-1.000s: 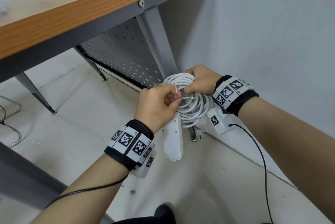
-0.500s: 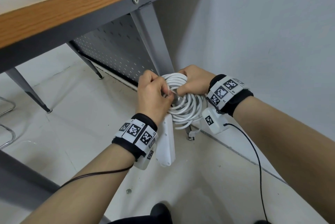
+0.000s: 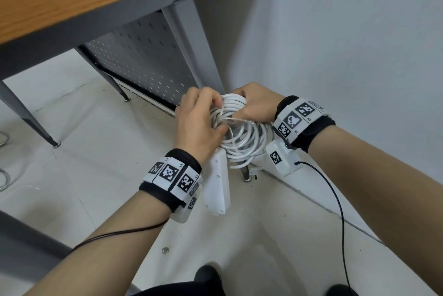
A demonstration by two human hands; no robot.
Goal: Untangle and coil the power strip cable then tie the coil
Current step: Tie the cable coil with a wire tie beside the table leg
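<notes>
The white power strip cable (image 3: 249, 142) is wound into a round coil held in the air between my hands. My right hand (image 3: 257, 106) grips the top right of the coil, fingers curled round the strands. My left hand (image 3: 197, 123) is at the coil's left side and pinches a thin clear tie (image 3: 236, 118) that crosses the strands. The white power strip body (image 3: 218, 187) hangs below the coil beside my left wrist. The plug (image 3: 253, 172) dangles under the coil near the floor.
A wooden-edged desk (image 3: 72, 3) with a grey steel leg (image 3: 191, 41) and a perforated panel (image 3: 143, 65) stands just behind my hands. A pale wall (image 3: 347, 44) is close on the right. Tiled floor (image 3: 84, 152) lies below.
My left hand has risen from the coil's lower left toward its top, drawing the clear tie across the strands. The right hand keeps its grip on the coil.
</notes>
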